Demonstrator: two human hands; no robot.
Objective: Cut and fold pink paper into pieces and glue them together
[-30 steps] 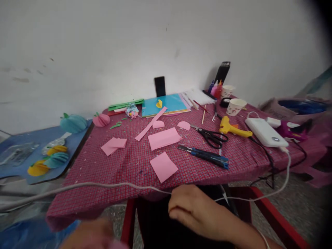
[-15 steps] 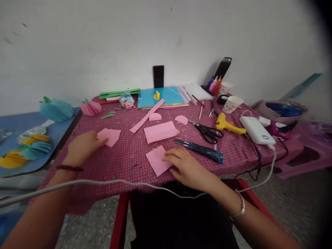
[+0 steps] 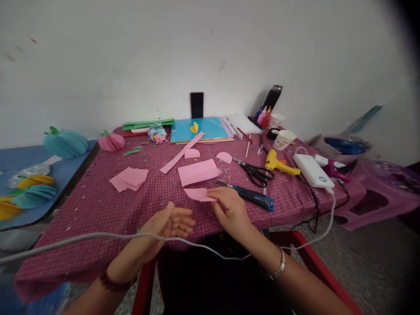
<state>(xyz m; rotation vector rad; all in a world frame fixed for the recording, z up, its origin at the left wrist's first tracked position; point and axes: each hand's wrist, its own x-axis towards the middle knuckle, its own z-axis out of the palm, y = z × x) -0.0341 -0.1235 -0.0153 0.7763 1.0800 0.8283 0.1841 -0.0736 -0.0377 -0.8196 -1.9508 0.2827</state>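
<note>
Between the thumb and fingers of my right hand (image 3: 231, 212) is a pink paper piece (image 3: 197, 194), lifted and tilted off the tablecloth. My left hand (image 3: 169, 225) is held out palm up with its fingers extended and nothing in it, left of that paper. Beyond the held piece lies a larger folded pink paper (image 3: 198, 172). A small pile of pink paper squares (image 3: 131, 178) rests farther left. Two pink half-round pieces, one of them a half circle (image 3: 224, 157), and a long pink strip (image 3: 182, 153) lie behind.
Right of my right hand are a blue utility knife (image 3: 252, 195), black scissors (image 3: 256, 172), a yellow glue gun (image 3: 280, 163) and a white power bank (image 3: 313, 170). A white cable (image 3: 98, 236) crosses in front of me. Paper pumpkins (image 3: 65, 143) stand at the left.
My left hand has let go of the paper pile and moved right and toward me, turning palm up. My right hand has raised the pink paper from the table. The view has shifted slightly.
</note>
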